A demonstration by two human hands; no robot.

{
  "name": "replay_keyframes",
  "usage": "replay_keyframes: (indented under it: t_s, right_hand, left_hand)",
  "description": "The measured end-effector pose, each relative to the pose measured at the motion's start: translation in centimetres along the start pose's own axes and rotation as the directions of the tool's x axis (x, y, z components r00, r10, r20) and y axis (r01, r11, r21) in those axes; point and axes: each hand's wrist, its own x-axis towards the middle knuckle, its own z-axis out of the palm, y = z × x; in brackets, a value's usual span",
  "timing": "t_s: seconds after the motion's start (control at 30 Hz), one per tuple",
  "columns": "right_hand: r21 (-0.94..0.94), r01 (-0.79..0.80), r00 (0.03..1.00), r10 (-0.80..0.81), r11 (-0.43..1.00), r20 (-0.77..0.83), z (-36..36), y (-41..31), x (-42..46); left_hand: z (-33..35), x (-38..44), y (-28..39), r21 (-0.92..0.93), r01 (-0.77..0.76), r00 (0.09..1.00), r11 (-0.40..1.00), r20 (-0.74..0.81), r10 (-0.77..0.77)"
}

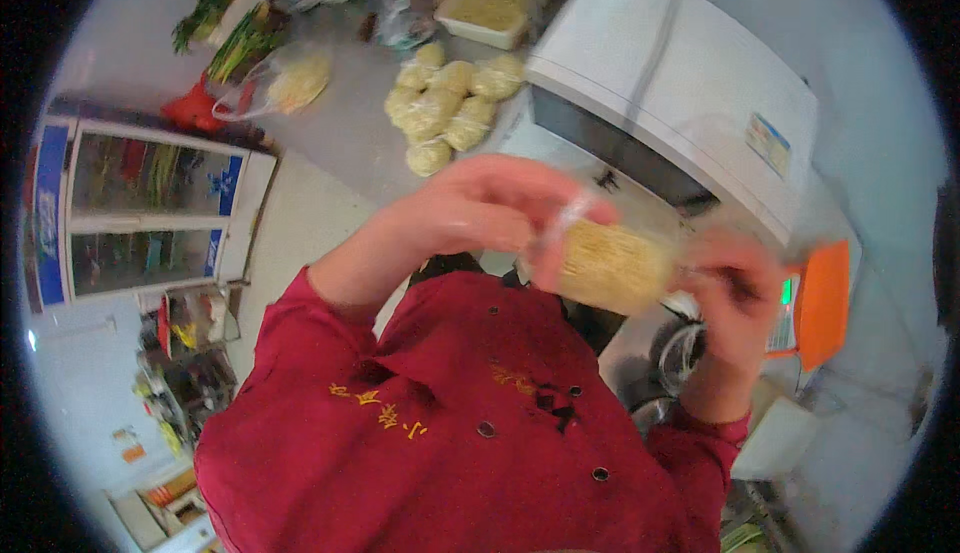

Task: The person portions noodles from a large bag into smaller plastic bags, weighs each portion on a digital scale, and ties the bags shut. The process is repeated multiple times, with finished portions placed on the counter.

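My left hand (487, 208) is closed around one end of a clear plastic bag of pale yellow noodles (619, 268), held in front of my red jacket. At the bag's other end is my right hand (731, 298), blurred, with its fingers curled; whether they grip the plastic is unclear. Beyond my left hand, several similar bagged bundles of noodles (435, 102) lie heaped on the counter (345, 132). Behind them stands a white tub (480, 31) filled with more yellowish strands.
A large white appliance (720, 50) fills the upper right. An orange panel (825, 305) stands beside a device with a green display (784, 305). Green vegetables (244, 42) and an open plastic bag (296, 84) lie at the upper left, above a glass-door refrigerator (150, 219).
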Motion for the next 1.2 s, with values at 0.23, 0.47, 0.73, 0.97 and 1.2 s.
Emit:
replay_keyframes:
  t_s: [0.23, 0.47, 0.73, 0.97, 1.2]
  right_hand:
    - [-0.011, -0.257, 0.954, 0.256, 0.966, 0.159, 28.7, 9.5, 17.7]
    - [-0.197, -0.401, 0.904, 0.421, 0.895, 0.072, 47.2, 23.2, 29.2]
    - [-0.689, -0.168, 0.925, 0.355, 0.705, 0.137, 50.5, 35.1, 34.9]
    - [-0.335, 0.216, 0.822, 0.014, 0.917, 0.569, 66.7, 23.0, 40.5]
    - [-0.34, 0.298, 0.692, 0.043, 0.892, 0.72, 82.7, 27.4, 45.4]
  left_hand:
    - [-19.3, -22.5, 3.0, 0.079, -0.276, 0.758, 0.958, -0.595, 0.267]
    - [-39.9, -31.2, -2.5, -0.004, -0.362, 0.611, 0.932, -0.756, 0.234]
    - [-45.4, -31.5, -5.1, -0.078, -0.041, 0.478, 0.996, -0.877, -0.049]
    - [-46.2, -46.5, -5.0, 0.018, -0.082, 0.256, 0.997, -0.966, 0.038]
    - [-53.5, -54.6, -3.3, -0.022, -0.149, -0.031, 0.989, -0.999, -0.027]
